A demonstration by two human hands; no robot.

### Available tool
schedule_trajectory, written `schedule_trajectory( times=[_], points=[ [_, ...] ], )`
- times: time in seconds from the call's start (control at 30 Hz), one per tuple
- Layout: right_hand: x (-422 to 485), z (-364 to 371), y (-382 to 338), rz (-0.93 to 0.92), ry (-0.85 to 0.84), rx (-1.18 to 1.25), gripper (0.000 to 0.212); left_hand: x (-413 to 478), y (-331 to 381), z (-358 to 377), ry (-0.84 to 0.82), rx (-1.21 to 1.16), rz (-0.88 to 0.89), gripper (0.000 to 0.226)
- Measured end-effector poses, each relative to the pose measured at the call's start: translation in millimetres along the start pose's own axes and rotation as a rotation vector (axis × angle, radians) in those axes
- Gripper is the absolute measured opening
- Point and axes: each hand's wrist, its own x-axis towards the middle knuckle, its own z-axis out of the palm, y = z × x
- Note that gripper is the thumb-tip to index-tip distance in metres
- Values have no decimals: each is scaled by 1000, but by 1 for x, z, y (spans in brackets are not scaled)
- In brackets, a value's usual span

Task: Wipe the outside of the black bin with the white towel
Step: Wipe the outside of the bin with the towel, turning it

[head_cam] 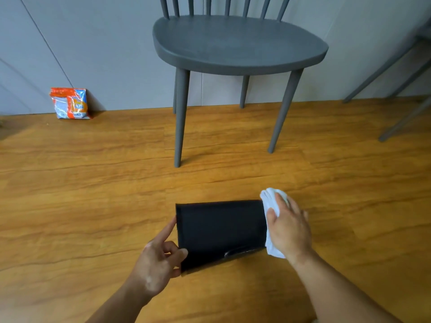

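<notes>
Lying black mat [221, 229], long axis left-right; left hand [156, 264] pinches corner; right hand [289, 227] flat, pressing cloth [270, 197].

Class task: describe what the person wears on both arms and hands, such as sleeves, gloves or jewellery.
The left hand and right hand are bare: no gloves, rings or watch show. The left forearm and right forearm are uncovered too, with no sleeve in view.
</notes>
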Motion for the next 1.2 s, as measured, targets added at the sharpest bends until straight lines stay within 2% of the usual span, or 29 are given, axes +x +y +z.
schedule_trajectory(
  times=[0.07,0.13,0.2,0.3,0.37,0.43,0.5,0.63,0.7,0.8,0.93,1.07,1.2],
  points=[
    [-8,6,-4,60,32,69,54,1,-2,-1,-10,44,-1,83],
    [-28,8,-25,13,104,55,57,0,-1,-1,-24,46,-1,83],
    [-46,9,-56,-134,135,47,60,1,-3,-2,-32,28,-2,82],
    [-88,11,-122,-356,67,101,64,1,-6,0,-27,31,12,82],
    [-111,12,-151,-444,34,141,67,1,-9,0,-16,44,25,80],
    [-108,14,-147,-470,34,123,69,2,-11,-2,-3,49,24,79],
    [-85,7,-119,-412,29,85,68,3,-12,-3,1,43,15,80],
    [-33,0,-50,-131,40,18,62,1,-4,-2,-19,1,-13,80],
    [-18,-2,-31,-63,-21,54,60,-1,1,-2,-24,15,-2,80],
    [-12,-7,-23,-39,-86,113,63,-4,1,-2,-21,91,32,77],
    [-7,-5,-18,-65,-74,187,62,-17,-11,1,42,413,194,73],
    [4,-3,-5,-39,-74,360,61,-23,-17,8,21,397,257,85],
    [11,-3,3,-23,-78,421,60,-25,-18,8,-5,354,202,109]
  ],
)
